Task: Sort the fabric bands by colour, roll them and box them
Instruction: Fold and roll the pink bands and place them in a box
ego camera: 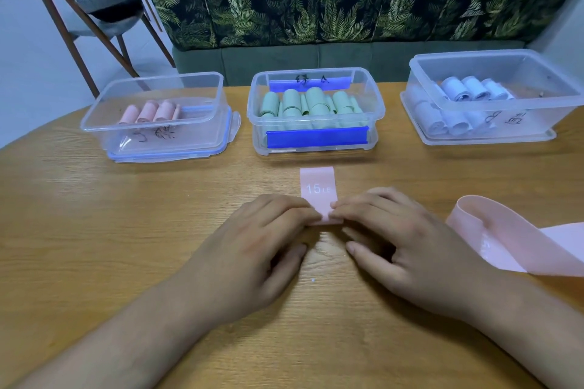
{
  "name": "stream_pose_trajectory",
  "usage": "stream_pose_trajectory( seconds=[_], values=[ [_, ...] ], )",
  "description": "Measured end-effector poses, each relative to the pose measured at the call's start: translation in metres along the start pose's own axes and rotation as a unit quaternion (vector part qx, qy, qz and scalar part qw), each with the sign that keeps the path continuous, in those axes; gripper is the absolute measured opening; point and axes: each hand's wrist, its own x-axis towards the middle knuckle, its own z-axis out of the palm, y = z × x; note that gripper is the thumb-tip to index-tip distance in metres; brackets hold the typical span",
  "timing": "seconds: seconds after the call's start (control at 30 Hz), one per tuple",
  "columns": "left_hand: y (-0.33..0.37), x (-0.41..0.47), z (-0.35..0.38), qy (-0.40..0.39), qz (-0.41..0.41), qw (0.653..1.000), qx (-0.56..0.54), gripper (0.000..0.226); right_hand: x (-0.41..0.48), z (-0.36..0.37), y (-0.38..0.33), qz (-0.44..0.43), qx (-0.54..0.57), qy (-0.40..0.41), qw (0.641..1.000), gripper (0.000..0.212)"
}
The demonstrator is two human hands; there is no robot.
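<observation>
Left hand (pixel 262 243) and right hand (pixel 404 240) at frame centre, fingertips meeting, both pinching rolled near end of pink band (pixel 317 188) printed "15". Rest of band flat on wooden table (pixel 94 230), pointing at middle box (pixel 374 123). Second pink band (pixel 505 243) loose at right edge. Across upper frame: left box (pixel 196 95) with pink rolls (pixel 148 112), middle box with green rolls (pixel 316 103), right box (pixel 537 73) with pale rolls (pixel 474 88).
</observation>
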Motion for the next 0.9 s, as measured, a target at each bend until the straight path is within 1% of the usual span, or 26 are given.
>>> stream_pose_trajectory(
  seconds=[0.1, 0.17, 0.3, 0.4, 0.57, 0.63, 0.73, 0.9],
  values=[
    [-0.0017, -0.0003, 0.0017, -0.007, -0.016, 1.000, 0.005, 0.040, -0.0003, 0.0022, 0.0010, 0.009, -0.006, -0.001, 1.000, 0.046],
    [-0.0021, -0.0002, 0.0024, -0.008, -0.023, 1.000, 0.009, 0.042, -0.0006, 0.0025, 0.0008, 0.009, -0.013, 0.006, 1.000, 0.046],
    [-0.0031, -0.0003, 0.0026, -0.009, -0.030, 0.999, 0.017, 0.046, -0.0011, -0.0001, -0.0013, -0.012, -0.002, 0.042, 0.999, 0.034],
    [-0.0045, -0.0003, 0.0038, -0.008, -0.033, 0.999, 0.021, 0.048, -0.0010, 0.0010, -0.0011, -0.028, -0.016, 0.041, 0.999, 0.030],
    [-0.0052, -0.0007, 0.0048, 0.011, -0.035, 0.999, 0.020, 0.056, 0.0002, 0.0036, -0.0003, -0.005, -0.028, 0.027, 0.999, 0.035],
    [-0.0044, 0.0001, 0.0035, 0.025, -0.020, 0.999, 0.019, 0.052, 0.0005, 0.0034, -0.0005, 0.001, -0.029, 0.022, 0.999, 0.037],
    [-0.0037, 0.0005, 0.0041, 0.012, -0.005, 0.999, 0.038, 0.047, 0.0012, 0.0032, -0.0001, 0.010, -0.028, 0.015, 0.999, 0.039],
    [-0.0057, 0.0020, 0.0088, 0.004, -0.028, 0.998, 0.059, 0.051, 0.0013, 0.0042, 0.0000, 0.019, -0.029, 0.010, 0.999, 0.043]
  ],
)
